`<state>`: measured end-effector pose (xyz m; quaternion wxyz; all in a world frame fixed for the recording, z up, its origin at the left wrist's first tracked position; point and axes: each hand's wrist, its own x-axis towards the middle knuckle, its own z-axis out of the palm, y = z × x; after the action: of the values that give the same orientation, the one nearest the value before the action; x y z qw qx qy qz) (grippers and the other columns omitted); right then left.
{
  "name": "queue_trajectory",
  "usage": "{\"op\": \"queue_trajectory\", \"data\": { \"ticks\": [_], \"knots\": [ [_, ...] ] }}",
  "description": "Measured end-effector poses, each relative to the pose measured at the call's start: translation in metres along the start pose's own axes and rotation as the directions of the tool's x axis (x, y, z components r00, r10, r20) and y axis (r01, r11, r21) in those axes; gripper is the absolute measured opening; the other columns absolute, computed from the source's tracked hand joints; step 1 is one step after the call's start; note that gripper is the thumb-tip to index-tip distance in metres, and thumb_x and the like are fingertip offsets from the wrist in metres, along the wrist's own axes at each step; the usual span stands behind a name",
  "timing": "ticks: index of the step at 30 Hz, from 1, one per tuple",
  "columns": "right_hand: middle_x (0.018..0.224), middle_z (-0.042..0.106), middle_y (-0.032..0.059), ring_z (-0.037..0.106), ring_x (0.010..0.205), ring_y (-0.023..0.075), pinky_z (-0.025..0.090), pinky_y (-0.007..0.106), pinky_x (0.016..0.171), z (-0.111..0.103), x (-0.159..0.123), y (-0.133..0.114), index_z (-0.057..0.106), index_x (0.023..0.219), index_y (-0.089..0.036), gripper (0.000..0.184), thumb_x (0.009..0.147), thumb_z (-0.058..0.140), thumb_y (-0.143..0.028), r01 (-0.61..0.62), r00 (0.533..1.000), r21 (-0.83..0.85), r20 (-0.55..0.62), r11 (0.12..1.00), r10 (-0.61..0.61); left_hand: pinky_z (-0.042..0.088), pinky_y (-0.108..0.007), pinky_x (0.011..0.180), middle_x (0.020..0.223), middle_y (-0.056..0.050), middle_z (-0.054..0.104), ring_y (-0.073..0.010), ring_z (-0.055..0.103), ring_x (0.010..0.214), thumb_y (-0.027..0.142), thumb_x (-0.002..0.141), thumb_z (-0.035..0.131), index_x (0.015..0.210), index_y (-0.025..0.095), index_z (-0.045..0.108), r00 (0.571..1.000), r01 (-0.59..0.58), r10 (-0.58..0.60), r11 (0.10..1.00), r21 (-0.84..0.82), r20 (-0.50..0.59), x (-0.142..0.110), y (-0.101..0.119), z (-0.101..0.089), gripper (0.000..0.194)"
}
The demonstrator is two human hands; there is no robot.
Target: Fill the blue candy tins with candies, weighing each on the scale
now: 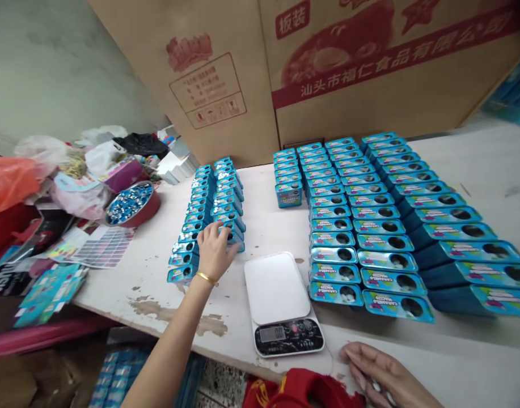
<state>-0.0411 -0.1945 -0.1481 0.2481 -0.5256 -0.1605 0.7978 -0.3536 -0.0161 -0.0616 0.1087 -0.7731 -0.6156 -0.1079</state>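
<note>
My left hand (pixel 215 249), with a gold bangle on its wrist, has its fingers and thumb closed about a blue candy box (pixel 235 242) at the near end of the left group of boxes. The fingers partly cover this box. At the lower right my right hand (pixel 381 371) is curled over the table edge, with small white-and-green wrapped candies showing in its palm. Between the hands lies a white kitchen scale (pixel 277 289); its platform is bare and its display seems to read 0.0.
Long rows of blue boxes with round openings (pixel 336 238) stand right of the scale. Large cardboard cartons (pixel 225 73) line the back. A red bowl of blue-wrapped candies (pixel 132 205) sits at left beside plastic bags (pixel 79 192) and printed sheets (pixel 100 246). Red cloth (pixel 304 391) hangs below the front edge.
</note>
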Motion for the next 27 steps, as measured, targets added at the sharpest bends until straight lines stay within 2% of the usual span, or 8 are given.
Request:
{"op": "queue_trajectory", "data": {
  "ticks": [3, 5, 8, 13, 19, 21, 24, 27],
  "knots": [
    [0.060, 0.056, 0.0008, 0.036, 0.041, 0.0051, 0.019, 0.018, 0.036, 0.002, -0.003, 0.000, 0.067, 0.070, -0.021, 0.038, 0.056, 0.078, -0.055, 0.012, 1.000, 0.043, -0.019, 0.999, -0.012, 0.029, -0.052, 0.094, 0.130, -0.012, 0.050, -0.0324, 0.040, 0.123, 0.029, 0.085, 0.053, 0.089, 0.022, 0.060, 0.998, -0.038, 0.035, 0.997, 0.067, 0.054, -0.022, -0.007, 0.005, 0.010],
    [0.064, 0.059, 0.0013, 0.036, 0.042, 0.0034, 0.020, 0.017, 0.037, 0.005, -0.008, -0.003, 0.067, 0.070, -0.020, 0.036, 0.057, 0.079, -0.052, 0.033, 0.999, 0.077, -0.010, 0.996, -0.032, 0.028, -0.052, 0.095, 0.130, -0.010, 0.051, -0.0309, 0.040, 0.124, 0.025, 0.087, 0.049, 0.083, 0.022, 0.060, 0.995, -0.096, 0.093, 0.991, 0.090, 0.038, -0.027, -0.002, -0.002, 0.012],
    [0.067, 0.061, 0.0025, 0.041, 0.047, 0.0037, 0.025, 0.015, 0.039, 0.009, -0.017, -0.007, 0.068, 0.070, -0.017, 0.035, 0.057, 0.080, -0.047, 0.065, 0.998, 0.126, -0.006, 0.990, -0.065, 0.035, -0.047, 0.089, 0.119, -0.009, 0.057, -0.0272, 0.051, 0.109, 0.025, 0.089, 0.048, 0.084, 0.022, 0.059, 0.980, -0.197, 0.193, 0.974, 0.108, 0.045, -0.029, 0.018, -0.030, 0.013],
    [0.068, 0.062, 0.0038, 0.048, 0.052, 0.0055, 0.031, 0.014, 0.041, 0.014, -0.025, -0.007, 0.069, 0.074, -0.013, 0.036, 0.060, 0.080, -0.045, 0.067, 0.997, 0.097, 0.020, 0.993, -0.069, 0.040, -0.034, 0.069, 0.100, -0.009, 0.060, -0.0221, 0.055, 0.086, 0.033, 0.090, 0.047, 0.082, 0.018, 0.058, 0.914, -0.365, 0.352, 0.930, 0.030, 0.203, -0.033, 0.065, -0.071, 0.020],
    [0.072, 0.064, 0.0038, 0.048, 0.051, 0.0032, 0.033, 0.011, 0.039, 0.011, -0.028, -0.004, 0.070, 0.079, -0.012, 0.032, 0.061, 0.082, -0.036, 0.045, 0.999, 0.134, 0.017, 0.990, -0.048, 0.040, -0.032, 0.070, 0.095, -0.008, 0.061, -0.0202, 0.056, 0.084, 0.031, 0.090, 0.048, 0.092, 0.015, 0.058, 0.834, -0.440, 0.438, 0.895, -0.075, 0.334, -0.029, 0.100, -0.057, 0.019],
    [0.076, 0.067, 0.0051, 0.055, 0.058, 0.0061, 0.042, 0.011, 0.046, 0.009, -0.030, -0.004, 0.071, 0.081, -0.012, 0.030, 0.060, 0.083, -0.029, 0.021, 1.000, 0.185, -0.008, 0.983, -0.020, 0.041, -0.033, 0.074, 0.098, -0.008, 0.062, -0.0213, 0.056, 0.088, 0.037, 0.087, 0.054, 0.098, 0.016, 0.057, 0.844, -0.417, 0.436, 0.900, -0.129, 0.314, -0.027, 0.097, -0.057, 0.024],
    [0.080, 0.070, 0.0074, 0.063, 0.067, 0.0113, 0.053, 0.016, 0.059, 0.009, -0.035, -0.006, 0.071, 0.084, -0.012, 0.026, 0.061, 0.080, -0.018, -0.007, 1.000, 0.274, -0.024, 0.962, 0.014, 0.042, -0.035, 0.083, 0.107, -0.008, 0.062, -0.0215, 0.056, 0.097, 0.047, 0.083, 0.058, 0.106, 0.017, 0.054, 0.910, -0.346, 0.389, 0.904, -0.252, 0.145, -0.029, 0.080, -0.063, 0.038],
    [0.082, 0.072, 0.0109, 0.068, 0.077, 0.0153, 0.057, 0.018, 0.068, 0.013, -0.039, -0.012, 0.071, 0.081, -0.009, 0.017, 0.065, 0.072, -0.005, -0.060, 0.990, 0.380, -0.095, 0.923, 0.103, 0.044, -0.031, 0.083, 0.100, -0.006, 0.063, -0.0178, 0.057, 0.094, 0.043, 0.086, 0.055, 0.103, 0.016, 0.055, 0.980, -0.193, 0.197, 0.910, -0.366, -0.026, -0.039, 0.053, -0.066, 0.032]
  ]
}}
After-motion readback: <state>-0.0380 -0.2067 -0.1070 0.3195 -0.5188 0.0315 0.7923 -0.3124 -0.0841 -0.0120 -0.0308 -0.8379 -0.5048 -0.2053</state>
